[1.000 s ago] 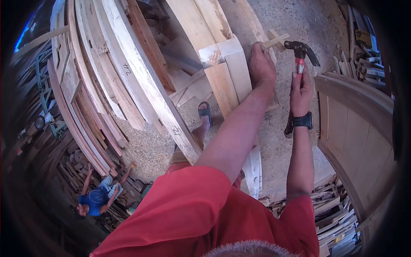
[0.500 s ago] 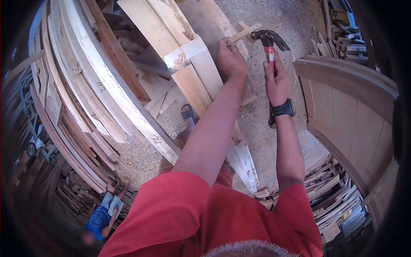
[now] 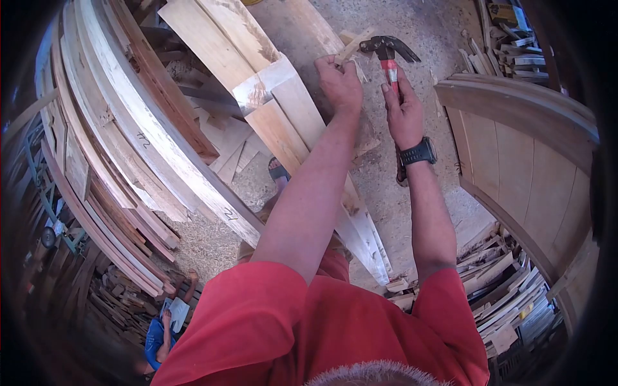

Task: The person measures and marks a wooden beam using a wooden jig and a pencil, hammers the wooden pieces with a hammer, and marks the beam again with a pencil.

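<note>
Long planks (image 3: 168,149) line my left, a beam (image 3: 293,106) lies beside my forearm (image 3: 315,177), a wooden panel (image 3: 515,167) stands right. My left hand (image 3: 341,85) grips a wood strip (image 3: 352,47), my right hand (image 3: 405,119) clasps a hammer (image 3: 388,58) close by. A blue-shirted person (image 3: 154,338), apart from my sleeve (image 3: 238,315) 1 second ago, now shows right beside it

Hammer (image 3: 389,54): claw type, dark head, red handle with a pale band near the head; held with the striking face to the left and the curved claw to the right. Strip (image 3: 354,45): narrow, pale wood, held slanting up rightward, just beside the striking face; contact indeterminable. Block (image 3: 347,35): small, pale, partly hidden by the strip.
</note>
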`<state>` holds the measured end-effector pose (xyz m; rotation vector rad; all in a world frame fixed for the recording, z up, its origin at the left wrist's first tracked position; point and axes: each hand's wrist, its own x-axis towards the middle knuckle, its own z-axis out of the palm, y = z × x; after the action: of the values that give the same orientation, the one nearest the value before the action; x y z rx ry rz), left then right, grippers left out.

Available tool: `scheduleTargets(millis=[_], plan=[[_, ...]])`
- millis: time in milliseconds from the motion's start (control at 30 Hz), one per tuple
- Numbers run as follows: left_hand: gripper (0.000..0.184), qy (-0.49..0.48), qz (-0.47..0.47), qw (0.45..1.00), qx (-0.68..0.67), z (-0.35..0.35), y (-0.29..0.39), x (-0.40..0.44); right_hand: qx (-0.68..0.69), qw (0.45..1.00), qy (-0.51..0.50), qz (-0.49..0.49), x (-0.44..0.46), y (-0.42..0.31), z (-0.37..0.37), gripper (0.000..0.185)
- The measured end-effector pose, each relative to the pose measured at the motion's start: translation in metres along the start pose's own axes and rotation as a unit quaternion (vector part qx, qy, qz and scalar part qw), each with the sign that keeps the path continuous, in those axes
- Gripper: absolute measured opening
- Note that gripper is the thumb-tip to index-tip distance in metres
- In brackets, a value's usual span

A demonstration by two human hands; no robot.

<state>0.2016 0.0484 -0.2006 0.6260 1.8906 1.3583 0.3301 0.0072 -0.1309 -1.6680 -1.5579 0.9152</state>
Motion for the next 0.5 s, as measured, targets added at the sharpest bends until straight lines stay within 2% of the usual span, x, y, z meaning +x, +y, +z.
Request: scheduleTargets(millis=[67,133,267,333,433,467,500], plan=[[0.031,-0.007,-0.013,1.000,-0.015,0.001,-0.001,0.000,0.001,0.999,0.021,-0.024,-0.001,0.001,-0.002,0.054],[0.028,-0.004,-0.027,0.990,-0.136,0.004,0.002,0.001,-0.027,0.998,0.004,0.055,-0.005,-0.003,-0.013,0.051],[0.028,-0.015,-0.037,0.989,-0.144,-0.002,0.021,-0.002,-0.126,0.992,-0.001,0.000,-0.026,0.012,-0.034,0.048],[0.031,-0.014,-0.044,0.974,-0.220,-0.005,0.030,-0.003,-0.142,0.989,-0.023,-0.021,-0.045,0.014,-0.036,0.047],[0.031,-0.043,-0.046,0.975,-0.215,-0.015,0.047,-0.004,-0.192,0.980,-0.035,-0.030,-0.070,0.014,-0.026,0.047],[0.031,-0.042,-0.045,0.974,-0.216,-0.017,0.054,-0.006,-0.217,0.974,-0.055,0.017,-0.079,0.019,-0.017,0.049],[0.032,-0.062,-0.047,0.971,-0.226,-0.020,0.060,-0.006,-0.216,0.975,-0.055,0.015,-0.081,0.017,-0.010,0.049]])
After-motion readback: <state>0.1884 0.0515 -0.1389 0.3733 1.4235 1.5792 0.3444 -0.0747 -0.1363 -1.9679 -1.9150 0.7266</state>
